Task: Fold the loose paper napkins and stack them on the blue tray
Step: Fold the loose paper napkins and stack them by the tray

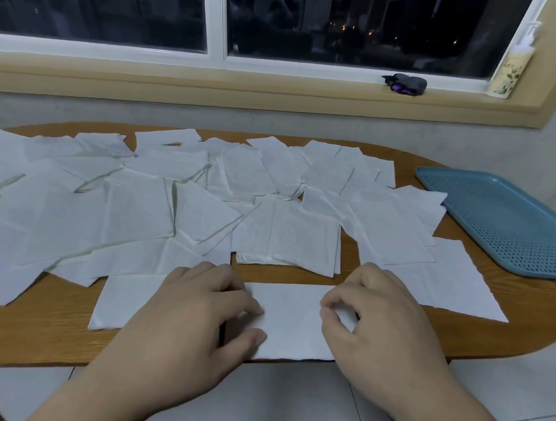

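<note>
A white paper napkin (290, 316) lies at the table's near edge, folded into a long strip. My left hand (198, 318) rests on its left half with fingers and thumb laid on the paper. My right hand (378, 321) is over its right end, fingers curled, pinching the paper's edge. Several loose white napkins (140, 210) cover most of the wooden table (37, 333) beyond. The blue perforated tray (506, 222) sits at the far right with nothing on it.
A window sill runs behind the table with a dark cloth bundle (406, 84) and a pump bottle (511, 70) on it. White floor tiles (284, 408) show below the table's near edge. A napkin's corner overlaps the tray's left rim.
</note>
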Tool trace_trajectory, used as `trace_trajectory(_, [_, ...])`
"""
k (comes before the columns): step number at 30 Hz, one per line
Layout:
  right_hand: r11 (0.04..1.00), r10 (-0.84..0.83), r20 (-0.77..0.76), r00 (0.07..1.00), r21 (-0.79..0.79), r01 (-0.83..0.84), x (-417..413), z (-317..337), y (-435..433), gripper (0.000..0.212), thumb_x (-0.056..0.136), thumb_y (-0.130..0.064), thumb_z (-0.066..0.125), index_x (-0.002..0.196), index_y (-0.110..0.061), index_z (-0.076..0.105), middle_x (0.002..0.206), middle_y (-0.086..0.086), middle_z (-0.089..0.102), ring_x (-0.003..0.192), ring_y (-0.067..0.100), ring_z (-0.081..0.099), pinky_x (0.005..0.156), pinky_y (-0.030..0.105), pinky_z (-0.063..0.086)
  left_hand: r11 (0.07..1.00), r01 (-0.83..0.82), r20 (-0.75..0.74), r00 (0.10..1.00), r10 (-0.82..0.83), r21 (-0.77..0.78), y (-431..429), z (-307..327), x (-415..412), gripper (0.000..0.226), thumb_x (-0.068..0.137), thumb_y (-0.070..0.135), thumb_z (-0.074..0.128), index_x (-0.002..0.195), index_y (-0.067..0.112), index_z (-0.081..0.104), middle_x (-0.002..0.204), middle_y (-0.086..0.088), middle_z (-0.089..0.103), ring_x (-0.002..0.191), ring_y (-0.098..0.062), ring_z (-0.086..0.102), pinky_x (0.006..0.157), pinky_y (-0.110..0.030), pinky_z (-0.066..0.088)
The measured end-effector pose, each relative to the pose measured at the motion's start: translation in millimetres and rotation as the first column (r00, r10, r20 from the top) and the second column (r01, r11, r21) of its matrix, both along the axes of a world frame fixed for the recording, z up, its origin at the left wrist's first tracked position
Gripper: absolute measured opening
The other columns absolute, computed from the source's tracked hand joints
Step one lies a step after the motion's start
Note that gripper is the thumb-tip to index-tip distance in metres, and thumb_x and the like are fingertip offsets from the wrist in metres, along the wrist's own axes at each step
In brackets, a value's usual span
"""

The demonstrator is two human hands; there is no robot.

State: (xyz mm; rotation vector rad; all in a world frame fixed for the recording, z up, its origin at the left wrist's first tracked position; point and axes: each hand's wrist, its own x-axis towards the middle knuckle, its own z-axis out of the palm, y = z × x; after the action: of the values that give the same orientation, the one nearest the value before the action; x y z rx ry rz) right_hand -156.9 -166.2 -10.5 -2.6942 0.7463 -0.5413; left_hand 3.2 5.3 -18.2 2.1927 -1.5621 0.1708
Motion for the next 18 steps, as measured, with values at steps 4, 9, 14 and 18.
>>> trace_trajectory(4, [0.999,0.015,0.077,0.997,0.029,-0.017,8.7,2.4,-3.1,0.013,0.090,-0.031,0.060,0.095,-0.031,0.072,0.092,-0.023,0.049,0.097,-0.001,0.043,0.072,0.008,0.035,1.000,-0.012,-0.002,1.000,0.012,0.000,0.4,-0.3,2.2,0.032,0.081,0.064,0.050,0.097,0.043,0.068,0.092,0.027,0.049,0.091,0.000,0.049,0.083,-0.023,0.039])
trace_trajectory(9, [0.999,0.039,0.047,0.998,0.024,-0.040,48.4,17.1,-17.4,0.021,0.094,-0.032,0.055,0.110,-0.034,0.069,0.109,-0.019,0.052,0.108,0.000,0.039,0.081,0.014,0.034,1.000,-0.028,-0.024,0.999,0.028,0.004,0.4,-0.5,3.4,0.035,0.080,0.066,0.048,0.097,0.043,0.069,0.093,0.027,0.050,0.095,0.001,0.046,0.085,-0.017,0.034])
trace_trajectory(14, [0.999,0.051,-0.115,0.992,-0.001,-0.052,82.5,25.8,-22.4,0.027,0.093,-0.042,0.055,0.118,-0.035,0.064,0.116,-0.014,0.052,0.119,0.010,0.042,0.092,0.030,0.043,1.000,-0.018,-0.045,0.999,0.019,0.004,-0.7,1.4,3.6,0.039,0.079,0.067,0.046,0.098,0.042,0.069,0.093,0.026,0.050,0.095,0.000,0.044,0.086,-0.022,0.036])
trace_trajectory(18, [0.999,0.031,-0.129,0.991,0.011,-0.030,89.8,20.4,-22.2,0.017,0.091,-0.044,0.057,0.099,-0.034,0.068,0.102,-0.014,0.054,0.105,0.013,0.051,0.089,0.038,0.049,1.000,0.007,-0.074,0.997,-0.007,0.002,-1.2,1.1,4.2,0.040,0.079,0.066,0.046,0.101,0.042,0.068,0.094,0.026,0.049,0.096,-0.001,0.046,0.090,-0.023,0.036])
